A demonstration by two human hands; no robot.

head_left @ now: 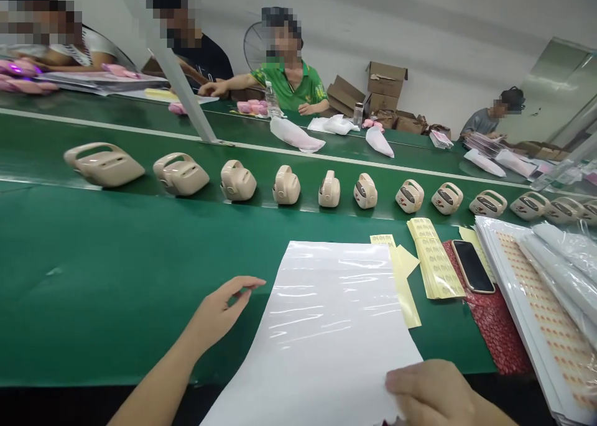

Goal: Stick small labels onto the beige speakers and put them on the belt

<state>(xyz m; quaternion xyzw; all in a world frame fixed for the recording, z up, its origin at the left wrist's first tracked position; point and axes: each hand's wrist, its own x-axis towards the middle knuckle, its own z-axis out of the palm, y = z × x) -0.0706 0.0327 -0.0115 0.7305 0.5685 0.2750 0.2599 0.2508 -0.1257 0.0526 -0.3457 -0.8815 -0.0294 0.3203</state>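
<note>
A large glossy white sheet (336,314) lies in front of me, its near part reaching past the table's front edge. My right hand (429,388) pinches the sheet's lower right side between thumb and fingers. Left of the sheet, my left hand (221,314) hovers over the green table (116,277), fingers stretched toward the sheet's left edge and the thumb apart. It holds nothing. Beyond the sheet, a row of cream handled devices stands on the green belt, including one (286,185) straight ahead and another (410,196) showing a dark front panel.
Yellow sticker sheets (435,258), a phone (472,265) on red bubble wrap (501,333), and a stack of sheets with orange dots (545,301) sit at right. A slanted metal post (181,71) rises at the belt's far side. Several co-workers sit beyond, one in a green shirt (298,87).
</note>
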